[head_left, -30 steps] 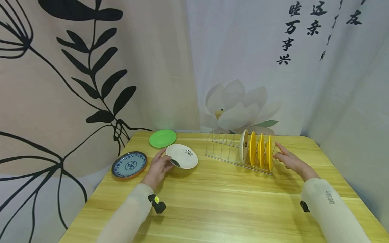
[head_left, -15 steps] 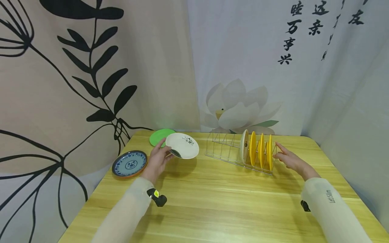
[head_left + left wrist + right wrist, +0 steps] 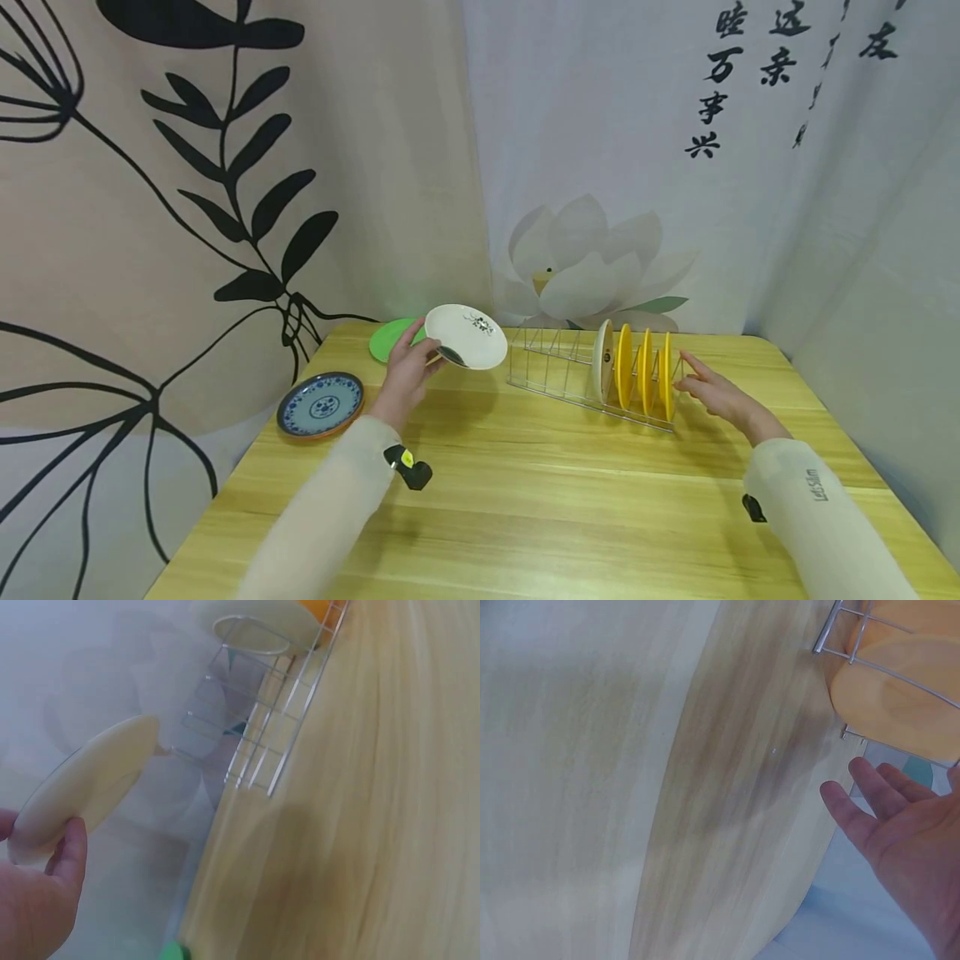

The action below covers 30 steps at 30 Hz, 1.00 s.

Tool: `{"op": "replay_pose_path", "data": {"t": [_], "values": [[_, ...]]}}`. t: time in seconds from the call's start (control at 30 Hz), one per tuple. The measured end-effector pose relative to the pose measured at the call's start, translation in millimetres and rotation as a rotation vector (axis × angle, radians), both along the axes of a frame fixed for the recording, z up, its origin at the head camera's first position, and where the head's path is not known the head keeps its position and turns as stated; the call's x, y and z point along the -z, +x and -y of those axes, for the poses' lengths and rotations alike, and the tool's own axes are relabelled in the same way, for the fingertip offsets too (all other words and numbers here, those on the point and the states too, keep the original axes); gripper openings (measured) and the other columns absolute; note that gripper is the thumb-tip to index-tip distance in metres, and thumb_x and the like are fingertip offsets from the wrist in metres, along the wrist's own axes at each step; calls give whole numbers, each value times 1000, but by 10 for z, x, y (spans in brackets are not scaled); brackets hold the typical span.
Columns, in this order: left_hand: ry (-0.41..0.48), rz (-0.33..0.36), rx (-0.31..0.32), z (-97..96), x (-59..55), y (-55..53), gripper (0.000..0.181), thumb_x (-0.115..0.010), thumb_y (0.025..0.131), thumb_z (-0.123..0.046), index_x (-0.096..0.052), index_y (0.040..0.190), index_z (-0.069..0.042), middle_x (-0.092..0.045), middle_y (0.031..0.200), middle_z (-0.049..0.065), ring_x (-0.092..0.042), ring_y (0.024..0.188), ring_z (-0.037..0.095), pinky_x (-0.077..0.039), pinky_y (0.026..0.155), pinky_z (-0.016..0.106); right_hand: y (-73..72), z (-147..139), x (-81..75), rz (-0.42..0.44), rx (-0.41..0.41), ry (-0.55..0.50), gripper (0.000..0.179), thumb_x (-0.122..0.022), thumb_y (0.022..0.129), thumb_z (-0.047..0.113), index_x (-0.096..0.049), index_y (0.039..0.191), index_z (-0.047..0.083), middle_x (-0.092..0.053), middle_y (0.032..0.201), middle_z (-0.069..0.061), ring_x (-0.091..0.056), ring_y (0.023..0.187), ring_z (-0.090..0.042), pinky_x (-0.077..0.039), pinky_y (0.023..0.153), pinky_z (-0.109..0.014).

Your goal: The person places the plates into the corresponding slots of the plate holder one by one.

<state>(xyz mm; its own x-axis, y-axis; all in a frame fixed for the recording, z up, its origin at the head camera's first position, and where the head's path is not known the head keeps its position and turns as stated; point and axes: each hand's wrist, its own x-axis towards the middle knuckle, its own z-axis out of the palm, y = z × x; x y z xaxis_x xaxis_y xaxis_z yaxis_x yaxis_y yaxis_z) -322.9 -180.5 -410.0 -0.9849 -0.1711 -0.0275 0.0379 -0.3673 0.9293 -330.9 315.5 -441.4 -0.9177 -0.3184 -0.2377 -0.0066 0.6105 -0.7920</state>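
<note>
My left hand (image 3: 408, 367) pinches a white plate (image 3: 468, 335) with a dark floral print by its left rim. It is held tilted above the table, left of the wire plate rack (image 3: 551, 375). In the left wrist view the underside of the white plate (image 3: 90, 787) shows, fingers below the rim. My right hand (image 3: 720, 398) is at the rack's right end, its fingers fairly straight in the right wrist view; whether it touches the wire I cannot tell. The rack's right part bears a white plate (image 3: 602, 362) and several upright yellow plates (image 3: 623, 367).
A blue patterned plate (image 3: 321, 406) lies at the table's left edge. Behind my left hand lies a green plate (image 3: 386, 337), partly covered by it. The wooden table (image 3: 540, 500) reaches back to a printed curtain (image 3: 390, 167).
My left hand has lifted the white plate higher and carried it right and away from me, towards the rack. The right hand has stayed in place.
</note>
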Motion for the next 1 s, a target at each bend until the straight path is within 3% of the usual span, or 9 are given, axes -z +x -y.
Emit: {"op": "replay_pose_path", "data": {"t": [0.23,0.53,0.8,1.0], "values": [[37,-22,11,-231,-84,-102,65,-55,92,6,-41,152,-14,-46,143,17,-58,112,30,-54,90,37,-15,-7,9,-7,-5,14,79,-42,106,32,17,156,13,-12,153,-40,-19,135,-62,-27,99,-78],[-8,-18,-5,-585,-242,-233,66,-58,88,7,-45,149,-15,-59,110,13,-61,91,20,-56,85,36,-15,-7,5,-20,-7,16,80,-42,106,34,16,156,12,-13,152,-42,-20,134,-63,-28,98,-78],[-89,-30,30,-868,-299,-357,66,-56,88,6,-45,150,-15,-57,122,19,-59,100,24,-53,94,44,-14,-5,6,-17,-2,20,79,-42,106,34,16,156,13,-11,152,-42,-18,134,-63,-28,98,-78],[-120,-24,42,-1079,-304,-401,64,-56,88,7,-48,148,-14,-57,124,21,-60,102,27,-54,92,45,-5,-2,-2,-16,-4,17,79,-41,106,34,16,156,13,-10,152,-42,-18,134,-64,-27,99,-78]]}}
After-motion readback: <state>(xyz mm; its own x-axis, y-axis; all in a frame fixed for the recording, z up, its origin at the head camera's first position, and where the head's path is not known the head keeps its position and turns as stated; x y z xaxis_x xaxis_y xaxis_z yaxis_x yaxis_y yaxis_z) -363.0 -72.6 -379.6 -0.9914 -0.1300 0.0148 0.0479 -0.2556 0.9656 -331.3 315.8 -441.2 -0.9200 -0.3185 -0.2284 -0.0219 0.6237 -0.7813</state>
